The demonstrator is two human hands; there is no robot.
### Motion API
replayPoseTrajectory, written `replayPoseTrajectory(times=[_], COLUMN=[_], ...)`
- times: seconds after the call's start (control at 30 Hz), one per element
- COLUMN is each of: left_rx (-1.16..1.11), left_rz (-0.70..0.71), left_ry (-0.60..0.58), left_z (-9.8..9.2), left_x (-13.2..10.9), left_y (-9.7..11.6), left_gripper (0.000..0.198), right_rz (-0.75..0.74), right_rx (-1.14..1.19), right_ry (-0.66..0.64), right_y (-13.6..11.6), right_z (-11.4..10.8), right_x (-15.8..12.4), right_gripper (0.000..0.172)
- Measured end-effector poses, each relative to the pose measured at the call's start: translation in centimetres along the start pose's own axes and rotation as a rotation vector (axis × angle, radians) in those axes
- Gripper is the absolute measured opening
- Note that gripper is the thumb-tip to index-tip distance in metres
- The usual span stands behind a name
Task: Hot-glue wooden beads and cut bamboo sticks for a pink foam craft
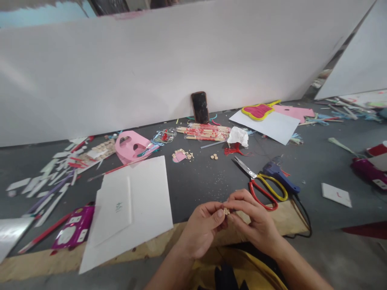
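Note:
Close to the table's front edge, my left hand (204, 225) and my right hand (252, 217) meet with fingers closed. Between their fingertips they pinch a small cluster of tan beads (226, 211), partly covered by the fingers. A similar bead cluster (214, 156) lies farther back on the dark table (193, 181). To its left, more tan beads (189, 154) surround a small pink piece (179, 157). Right of my hands lie scissors (260, 181) with one red and one yellow handle, blades spread.
A blue glue gun (281, 175) with a black cord lies beside the scissors. White sheets (148, 197), a purple box (75, 226) and pink cutouts (133, 145) occupy the left. A phone (200, 107) leans on the white partition (169, 60), behind bundled sticks (205, 132).

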State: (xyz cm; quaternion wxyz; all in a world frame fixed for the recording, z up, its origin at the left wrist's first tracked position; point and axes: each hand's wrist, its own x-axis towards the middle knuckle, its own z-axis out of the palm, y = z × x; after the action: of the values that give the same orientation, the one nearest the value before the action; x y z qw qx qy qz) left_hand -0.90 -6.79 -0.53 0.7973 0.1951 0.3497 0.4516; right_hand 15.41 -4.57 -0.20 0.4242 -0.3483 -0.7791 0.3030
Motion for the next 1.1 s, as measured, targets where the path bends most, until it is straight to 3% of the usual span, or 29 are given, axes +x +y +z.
replayPoseTrajectory(times=[0.17, 0.4, 0.5, 0.57, 0.67, 0.83, 1.1], left_rx=[-0.033, 0.039, 0.116, 0.201, 0.430, 0.810, 0.977], left_rz=[0.028, 0.060, 0.088, 0.140, 0.308, 0.543, 0.585], left_ry=[0.029, 0.055, 0.063, 0.128, 0.222, 0.132, 0.078], left_z=[0.0, 0.2, 0.0, -0.1, -0.2, 0.0, 0.1], left_x=[0.1, 0.2, 0.1, -0.1, -0.4, -0.9, -1.0], left_y=[0.1, 0.0, -0.2, -0.2, 0.1, 0.9, 1.4], left_gripper=[0.026, 0.029, 0.033, 0.030, 0.024, 0.023, 0.025], right_rz=[-0.014, -0.071, 0.050, 0.156, 0.277, 0.348, 0.371], right_rx=[-0.068, -0.156, -0.006, 0.164, 0.343, 0.502, 0.544], right_ry=[0.068, 0.078, 0.105, 0.126, 0.124, 0.074, -0.027], right_y=[0.1, -0.2, -0.1, 0.0, 0.0, -0.2, -0.2], right_z=[0.1, 0.4, 0.6, 0.7, 0.8, 0.8, 0.6], right_x=[-0.4, 0.0, -0.1, -0.2, -0.3, -0.1, -0.1], right_gripper=[0.036, 0.023, 0.014, 0.008, 0.011, 0.012, 0.012])
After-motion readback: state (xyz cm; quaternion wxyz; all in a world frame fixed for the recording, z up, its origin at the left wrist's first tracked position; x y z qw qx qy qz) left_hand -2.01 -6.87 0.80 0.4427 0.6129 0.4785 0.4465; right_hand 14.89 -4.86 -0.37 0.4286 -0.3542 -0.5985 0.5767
